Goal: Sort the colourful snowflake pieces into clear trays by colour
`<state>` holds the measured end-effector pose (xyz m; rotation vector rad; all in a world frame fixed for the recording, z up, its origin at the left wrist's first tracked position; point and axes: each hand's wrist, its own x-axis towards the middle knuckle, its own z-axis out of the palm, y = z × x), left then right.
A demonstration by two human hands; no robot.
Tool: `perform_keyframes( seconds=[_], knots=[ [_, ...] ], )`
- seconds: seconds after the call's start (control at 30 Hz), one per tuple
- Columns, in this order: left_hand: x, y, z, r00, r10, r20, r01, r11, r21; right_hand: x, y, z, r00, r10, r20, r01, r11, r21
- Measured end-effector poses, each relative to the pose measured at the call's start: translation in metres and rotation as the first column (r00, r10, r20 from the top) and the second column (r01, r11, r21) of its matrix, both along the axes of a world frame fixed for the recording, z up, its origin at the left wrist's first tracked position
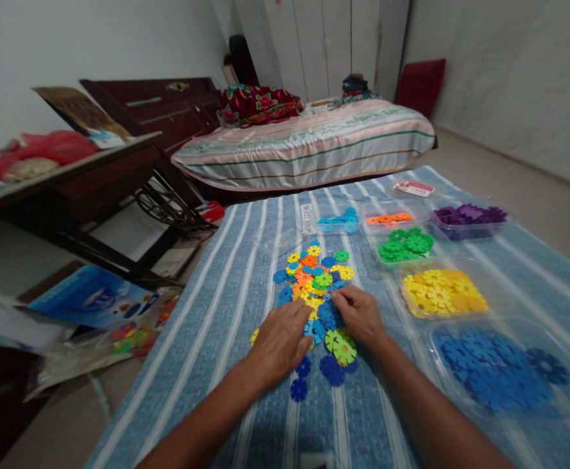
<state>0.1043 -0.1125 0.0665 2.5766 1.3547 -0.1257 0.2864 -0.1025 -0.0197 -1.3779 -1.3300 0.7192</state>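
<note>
A loose pile of flower-shaped plastic discs in yellow, orange, green and several blues lies on the striped cloth. My left hand rests palm down over the pile's left side, fingers stretched out and thumb apart, touching yellow and light blue discs. On the other side, my right hand has thumb and forefinger pressed together beside a blue disc; what sits between the tips is too small to make out. Lime green discs and dark blue discs lie nearer to me, between my wrists.
To the right stand clear plastic tubs sorted by colour: blue discs, yellow discs, green discs, purple discs, orange discs and light blue discs. A clear lid lies behind the pile. A bed stands beyond.
</note>
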Motion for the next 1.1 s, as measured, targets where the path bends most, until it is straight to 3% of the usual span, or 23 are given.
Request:
perform_keyframes(
  seconds=[0.23,0.43,0.6,0.8,1.1],
  knots=[
    [0.008,-0.046,-0.026,0.999,-0.043,0.001,0.042,0.984,0.173,0.002,-0.001,-0.001,0.999,0.002,-0.055,-0.003,1.000,-0.027],
    [0.003,-0.074,-0.056,0.983,-0.140,0.120,0.094,0.941,0.326,0.003,-0.002,-0.001,0.997,0.003,-0.071,-0.005,1.000,-0.029],
    [-0.002,-0.093,-0.081,0.957,-0.146,0.252,0.034,0.916,0.400,0.004,-0.004,0.001,0.998,-0.002,-0.067,0.000,0.999,-0.033],
    [-0.009,-0.110,-0.074,0.947,-0.166,0.274,0.080,0.951,0.298,0.005,-0.005,0.003,0.999,-0.007,-0.053,0.006,0.999,-0.035],
    [-0.017,-0.126,-0.068,0.950,-0.061,0.306,-0.014,0.972,0.235,0.007,-0.005,0.001,1.000,0.000,-0.028,-0.001,0.999,-0.043]
  ],
)
